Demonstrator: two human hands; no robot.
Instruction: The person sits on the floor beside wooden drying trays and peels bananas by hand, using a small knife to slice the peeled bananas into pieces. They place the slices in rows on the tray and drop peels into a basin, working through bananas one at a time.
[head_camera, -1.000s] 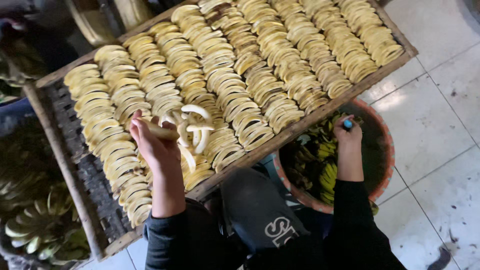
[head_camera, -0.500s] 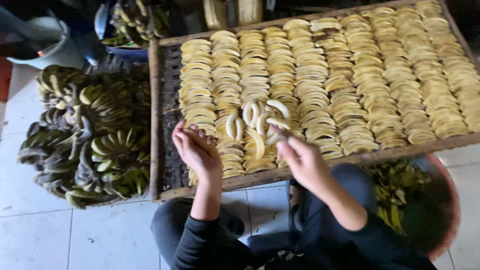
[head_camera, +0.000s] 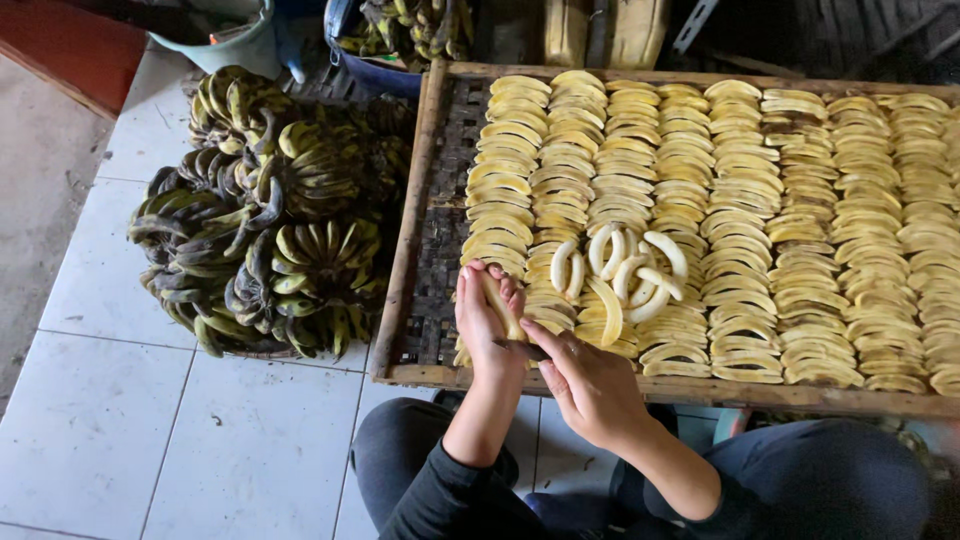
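The big wooden drying tray (head_camera: 412, 215), packed with rows of yellow banana slices (head_camera: 740, 200), now fills the upper right, the view having swung since half a second ago. Left of the tray, a heap of dark green banana bunches (head_camera: 270, 230) on the tiled floor (head_camera: 160, 440). On the tray's near part, loose peeled bananas (head_camera: 625, 270) lie over the rows. At the tray's front rail, left hand (head_camera: 485, 325) grips a peeled banana (head_camera: 502, 305); right hand (head_camera: 590, 385), apart before, has closed in and touches it.
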